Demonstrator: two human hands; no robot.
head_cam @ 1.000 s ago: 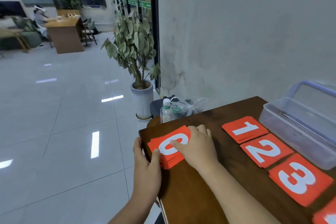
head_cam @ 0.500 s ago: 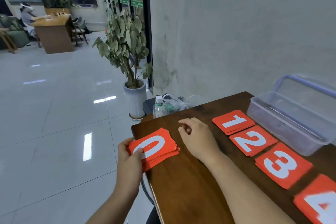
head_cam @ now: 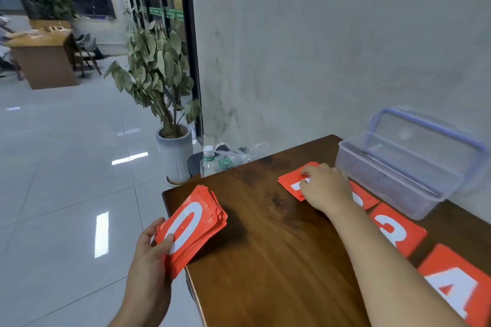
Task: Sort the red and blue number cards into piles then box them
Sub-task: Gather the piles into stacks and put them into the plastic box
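My left hand point(head_cam: 151, 260) grips a stack of red cards with a white 0 on top point(head_cam: 192, 225), held at the table's left corner, partly over the edge. My right hand point(head_cam: 325, 187) lies on the red pile showing 1 point(head_cam: 292, 183), fingers curled at its top edge. Whether it pinches a card is unclear. The 2 pile point(head_cam: 365, 199) is mostly hidden behind my wrist. Piles 3 point(head_cam: 398, 231) and 4 point(head_cam: 457, 289) follow towards the right. A clear plastic box point(head_cam: 393, 175) with its blue-rimmed lid point(head_cam: 425, 130) propped open stands behind them.
The dark wooden table point(head_cam: 265, 260) stands against a grey wall. Beyond its far left corner are a water bottle point(head_cam: 208, 162), a plastic bag point(head_cam: 236, 156) and a potted plant point(head_cam: 159, 82) on the tiled floor.
My left hand has lifted the 0 stack off the table towards the left edge. My right hand has left that stack and moved right onto the 1 pile.
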